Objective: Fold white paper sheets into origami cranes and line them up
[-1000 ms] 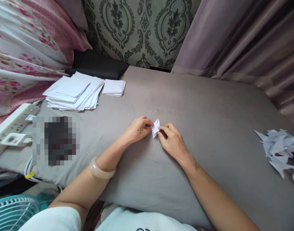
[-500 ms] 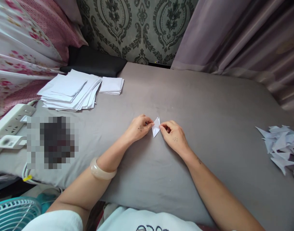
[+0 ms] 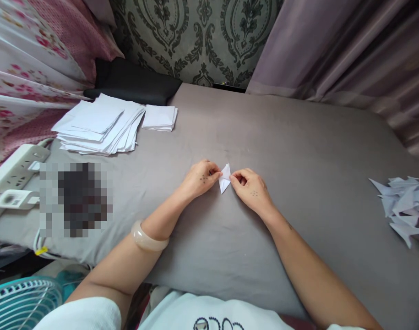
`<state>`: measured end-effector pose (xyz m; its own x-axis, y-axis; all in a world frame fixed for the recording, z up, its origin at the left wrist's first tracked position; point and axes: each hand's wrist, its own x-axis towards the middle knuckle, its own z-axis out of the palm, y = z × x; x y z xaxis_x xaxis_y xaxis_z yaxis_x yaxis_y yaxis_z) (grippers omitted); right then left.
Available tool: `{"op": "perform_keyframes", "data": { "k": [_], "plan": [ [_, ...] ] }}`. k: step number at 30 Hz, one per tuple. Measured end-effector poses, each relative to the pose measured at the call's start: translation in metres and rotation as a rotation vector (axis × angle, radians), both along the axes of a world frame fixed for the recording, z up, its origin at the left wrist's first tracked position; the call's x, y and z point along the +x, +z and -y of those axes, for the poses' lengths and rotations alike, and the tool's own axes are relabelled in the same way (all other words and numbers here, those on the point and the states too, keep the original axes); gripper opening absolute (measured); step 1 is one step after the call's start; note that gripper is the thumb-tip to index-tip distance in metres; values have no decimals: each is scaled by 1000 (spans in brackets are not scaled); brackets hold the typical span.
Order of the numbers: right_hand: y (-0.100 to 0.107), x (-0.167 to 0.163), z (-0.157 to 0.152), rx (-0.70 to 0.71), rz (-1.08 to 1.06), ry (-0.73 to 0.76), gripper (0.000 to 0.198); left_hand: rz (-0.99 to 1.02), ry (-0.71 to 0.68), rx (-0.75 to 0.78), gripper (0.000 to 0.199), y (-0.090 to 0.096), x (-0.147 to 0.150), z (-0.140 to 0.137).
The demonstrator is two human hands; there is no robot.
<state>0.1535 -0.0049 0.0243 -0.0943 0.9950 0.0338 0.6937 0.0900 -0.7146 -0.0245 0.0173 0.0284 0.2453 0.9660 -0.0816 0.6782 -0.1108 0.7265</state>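
Observation:
A small piece of white paper [image 3: 225,179], folded into a narrow diamond, is held between my two hands over the middle of the grey cloth-covered surface [image 3: 291,137]. My left hand [image 3: 203,178] pinches its left corner between thumb and fingers. On the opposite corner, my right hand [image 3: 251,189] has thumb and forefinger closed in the same way. One point of the diamond faces away from me and the other faces my body. The undersides of the fingers are hidden.
At the back left lie a large stack of white paper [image 3: 97,126] and a smaller stack [image 3: 159,117]. Folded white paper shapes [image 3: 403,199] are heaped at the far right. A power strip [image 3: 19,172] lies along the left edge, with a teal fan [image 3: 24,298] below it.
The far point of the folded paper was split into two tips and now looks closed together. Both hands keep their pinch; the whole view has shifted slightly.

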Motion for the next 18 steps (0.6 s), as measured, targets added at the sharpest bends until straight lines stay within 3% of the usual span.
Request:
{"op": "perform_keyframes", "data": {
  "k": [18],
  "plan": [
    [1,-4,0,14,74,-10,15,-10,44,-62,15,5,3,-1]
  ]
}}
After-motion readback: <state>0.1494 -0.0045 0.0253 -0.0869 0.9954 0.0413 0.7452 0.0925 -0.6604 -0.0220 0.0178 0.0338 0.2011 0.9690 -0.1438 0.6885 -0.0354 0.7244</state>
